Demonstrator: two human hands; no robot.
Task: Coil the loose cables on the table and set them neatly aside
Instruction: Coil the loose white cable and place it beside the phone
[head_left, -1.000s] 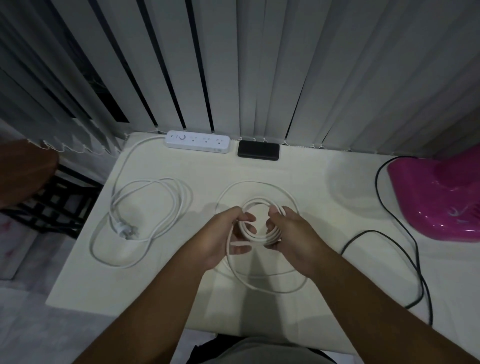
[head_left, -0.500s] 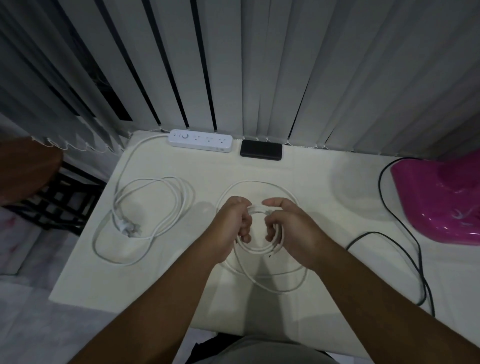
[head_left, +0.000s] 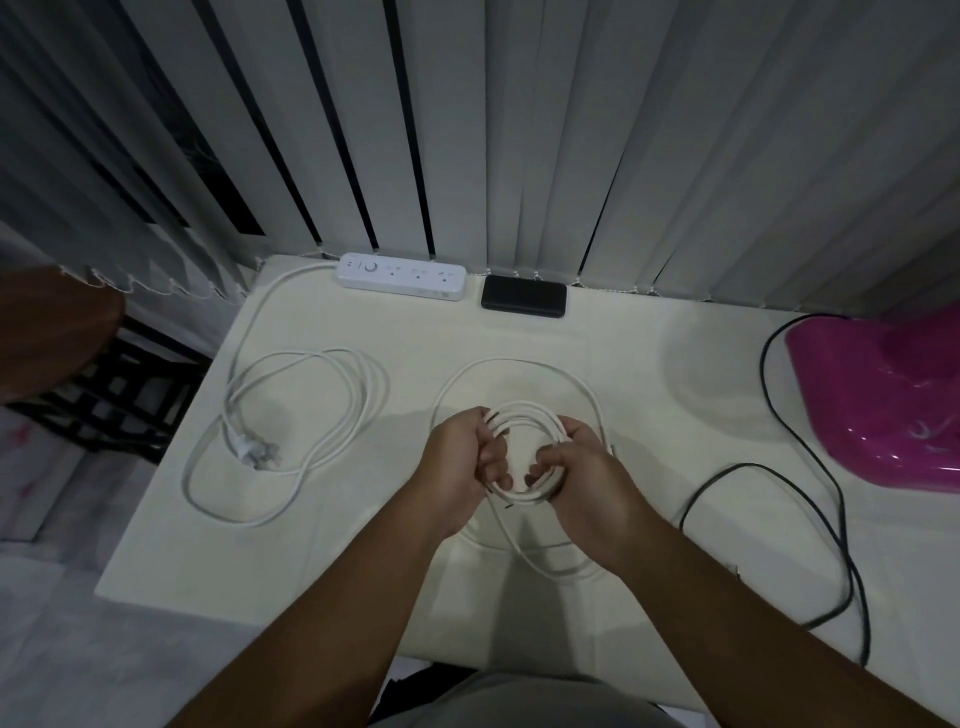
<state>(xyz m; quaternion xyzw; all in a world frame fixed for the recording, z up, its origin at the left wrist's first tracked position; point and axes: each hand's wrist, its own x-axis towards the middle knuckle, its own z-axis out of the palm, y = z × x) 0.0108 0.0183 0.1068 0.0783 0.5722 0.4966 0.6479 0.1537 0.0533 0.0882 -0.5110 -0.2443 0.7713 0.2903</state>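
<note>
Thin white round cable (head_left: 524, 423) sits mid-table, a small multi-turn coil held just above the cream tabletop (head_left: 597, 338) between both hands. Left hand (head_left: 457, 462) has fingers curled round the coil's left side; right hand (head_left: 582, 473) is wrapped round the right/near side. Versus a second ago the coil reads tighter and rounder, with more turns gathered and the hands spread to opposite sides. One big slack loop is still on the table around the hands, so this cable looks roughly half wound. Further out: white power-strip cord (head_left: 311, 415) lies loosely looped at left with its plug inside, black cable (head_left: 789, 499) snakes at right, both untouched. White power strip (head_left: 400, 275), black slab (head_left: 523, 296) and pink plastic base (head_left: 883, 400) sit at the edges.
</note>
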